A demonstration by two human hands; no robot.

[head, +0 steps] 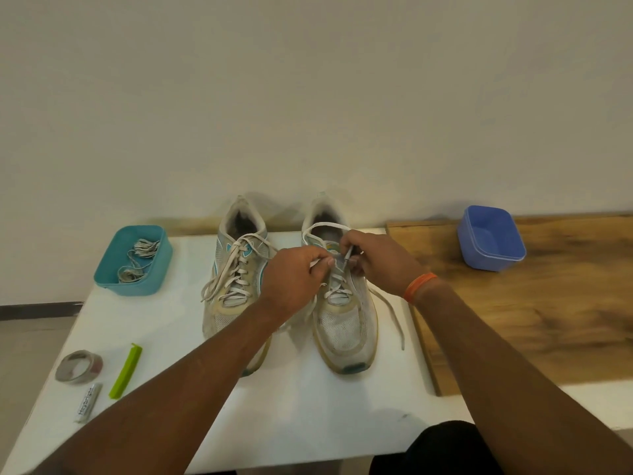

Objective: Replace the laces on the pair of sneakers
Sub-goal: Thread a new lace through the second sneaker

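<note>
I see both hands close together over the right sneaker (pixel 346 317), almost touching above its upper eyelets. My left hand (pixel 294 279) has its fingers curled around a strand of the white lace (pixel 390 313); the fingers hide the place where the strand goes in. My right hand (pixel 373 260) pinches the lace tip between thumb and finger, and this tip looks grey and thin, but it is blurred. Which eyelet it goes to, I cannot tell. An orange wristband (pixel 419 286) sits on the right wrist. One loose end of the lace runs down the outer side of the shoe onto the white table (pixel 308 406), and a loop lies over the shoe opening.

The left sneaker (pixel 236 279) stands just beside it, already laced; my left forearm covers its toe. Both heels point to the wall.

Further left, a teal tray (pixel 137 286) holds crumpled grey laces (pixel 138 264). Near the table edge lie a tape roll (pixel 78 366), a green clip (pixel 126 371) and a small grey tube (pixel 88 402) with unreadable print. On the right, a blue container (pixel 493 258) stands on a wooden board (pixel 548 330), which the picture edge cuts off.
</note>
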